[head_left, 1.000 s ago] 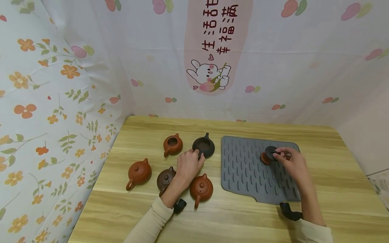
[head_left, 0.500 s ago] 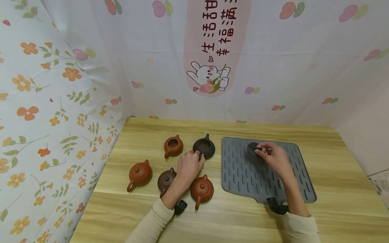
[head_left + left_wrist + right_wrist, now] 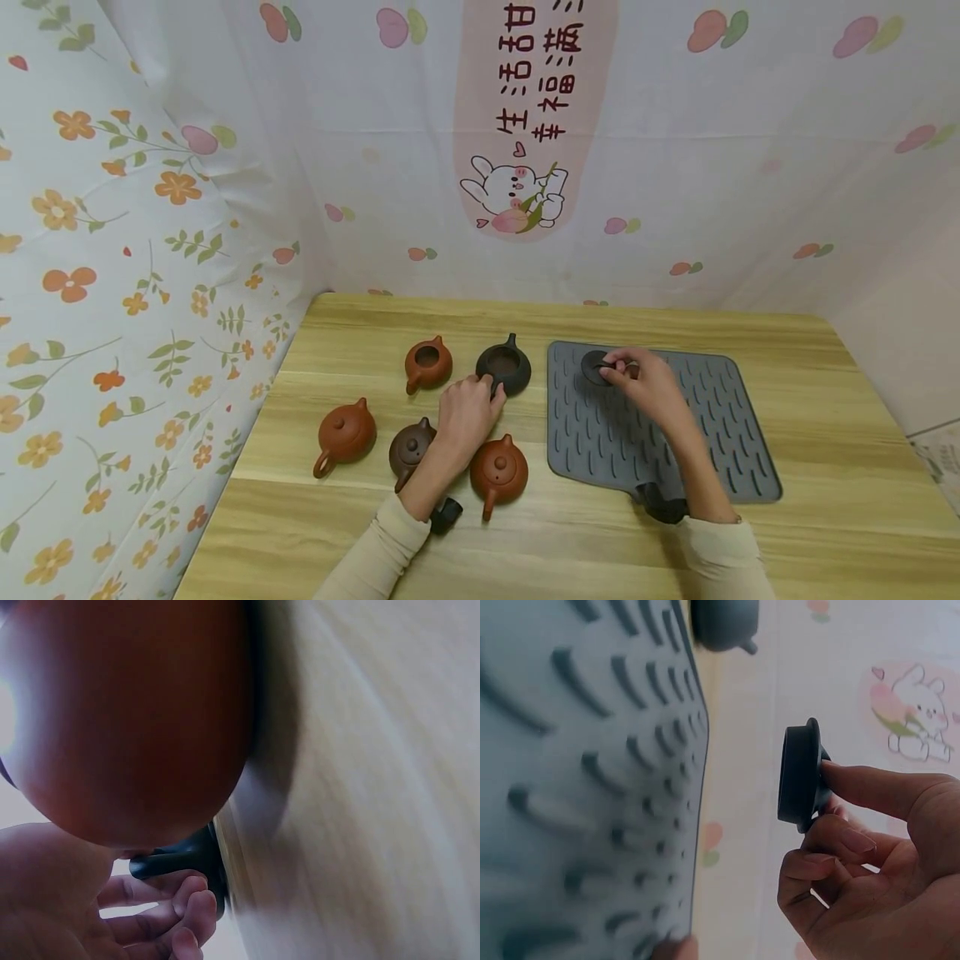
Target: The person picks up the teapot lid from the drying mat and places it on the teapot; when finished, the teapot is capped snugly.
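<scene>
My right hand pinches a black teapot lid by its knob, above the left part of a grey ridged mat. In the right wrist view the lid stands edge-on, apart from the mat. My left hand holds the handle of a lidless black teapot, whose round opening faces up. The handle is mostly hidden behind the fingers in the head view; in the left wrist view, curled fingers are at the dark handle.
An orange-brown lidless teapot stands left of the black one. Nearer are an orange-brown lidded teapot, a dark brown one partly under my left forearm, and a reddish one. A patterned curtain hangs behind the table.
My right hand has carried the black lid leftward over the mat, toward the black teapot. A reddish-brown lid seen on the mat earlier is now hidden behind it. The left hand has stayed in place.
</scene>
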Demonstrator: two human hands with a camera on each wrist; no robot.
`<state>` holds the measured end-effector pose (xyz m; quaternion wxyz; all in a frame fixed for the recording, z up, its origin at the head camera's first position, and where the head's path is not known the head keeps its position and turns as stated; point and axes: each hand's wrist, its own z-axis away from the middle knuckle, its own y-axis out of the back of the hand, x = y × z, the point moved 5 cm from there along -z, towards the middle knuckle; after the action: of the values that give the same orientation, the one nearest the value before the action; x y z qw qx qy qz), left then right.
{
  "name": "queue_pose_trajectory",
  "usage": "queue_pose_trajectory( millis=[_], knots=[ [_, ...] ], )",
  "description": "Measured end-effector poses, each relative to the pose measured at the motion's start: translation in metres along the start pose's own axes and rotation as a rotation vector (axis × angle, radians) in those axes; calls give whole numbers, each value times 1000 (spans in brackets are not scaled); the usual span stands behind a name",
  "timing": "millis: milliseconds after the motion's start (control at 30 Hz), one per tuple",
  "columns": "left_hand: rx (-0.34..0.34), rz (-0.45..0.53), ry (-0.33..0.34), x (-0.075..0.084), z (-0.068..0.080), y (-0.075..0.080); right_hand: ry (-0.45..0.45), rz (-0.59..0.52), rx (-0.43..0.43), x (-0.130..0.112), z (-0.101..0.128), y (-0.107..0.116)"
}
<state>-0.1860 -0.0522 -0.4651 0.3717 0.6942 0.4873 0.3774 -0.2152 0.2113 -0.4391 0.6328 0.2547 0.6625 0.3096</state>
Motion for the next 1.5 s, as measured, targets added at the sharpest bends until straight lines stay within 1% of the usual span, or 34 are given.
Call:
queue_pose_trajectory(
  millis=[167, 433, 800, 1167, 1500],
  knots=[
    [8, -1, 1, 0, 0, 1, 19, -14, -18, -13, -6, -11],
    [-10, 17, 13, -1, 1, -1, 51, -14, -31, -28, -11, -22],
    [-14, 5, 10, 1, 1, -1, 81, -50, -66, -41, -18, -31],
    [-9, 9, 7, 1, 1, -1, 125, -77, -98, -56, -29, -49],
    [-44, 6, 19, 0, 0, -2, 155, -80, -118, -64, -35, -63]
  ],
)
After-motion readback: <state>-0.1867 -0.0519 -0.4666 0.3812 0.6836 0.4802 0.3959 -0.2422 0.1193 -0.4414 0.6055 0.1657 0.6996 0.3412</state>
